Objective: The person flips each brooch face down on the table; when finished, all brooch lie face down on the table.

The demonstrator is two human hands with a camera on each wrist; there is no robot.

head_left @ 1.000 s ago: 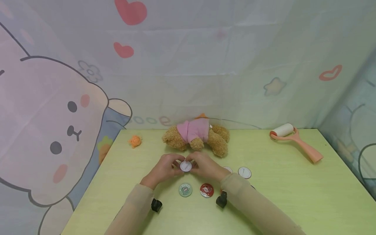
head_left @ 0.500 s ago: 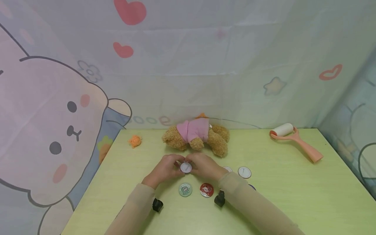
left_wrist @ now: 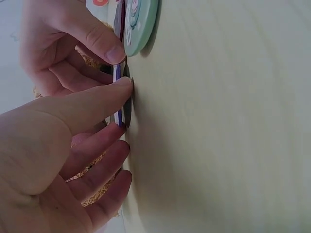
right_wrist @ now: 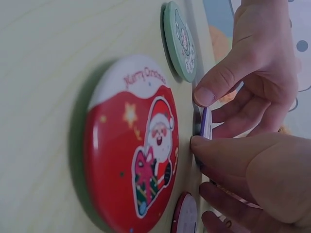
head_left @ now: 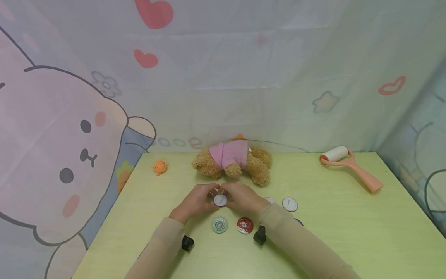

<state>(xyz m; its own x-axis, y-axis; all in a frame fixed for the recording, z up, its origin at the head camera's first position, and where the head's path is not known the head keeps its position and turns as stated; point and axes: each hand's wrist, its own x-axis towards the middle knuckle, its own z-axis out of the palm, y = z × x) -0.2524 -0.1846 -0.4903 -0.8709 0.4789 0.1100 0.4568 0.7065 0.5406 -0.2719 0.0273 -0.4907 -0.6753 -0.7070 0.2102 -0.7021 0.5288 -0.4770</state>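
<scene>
Both hands meet over the desk (head_left: 352,236), a little nearer its left edge than its right, around one white-backed badge (head_left: 220,200). The badge has its pin side up and a blue-violet rim visible from the wrists. The left hand (head_left: 197,201) has a narrow grip, thumb and forefinger pinching the badge on the side toward the left edge. The right hand (head_left: 243,197) pinches the opposite side in an equally narrow grip, so the two sets of fingertips nearly meet. The wrist views show the badge just above the desk top.

On the side toward the near edge, a green badge (head_left: 220,225) and a red badge (head_left: 245,225) lie picture side up; the red one bears a Santa and "Merry Christmas". Toward the right edge lies a pin-side-up badge (head_left: 290,204), with a partly hidden badge (head_left: 270,200) beside the right wrist. A blue rim (head_left: 299,222) peeks out past the right sleeve (head_left: 310,248).

Along the far edge a plush bear (head_left: 231,159) in a pink top lies with its head toward the left edge. An orange ornament (head_left: 160,167) sits near the far left corner, a peach-handled roller (head_left: 359,170) near the far right corner.
</scene>
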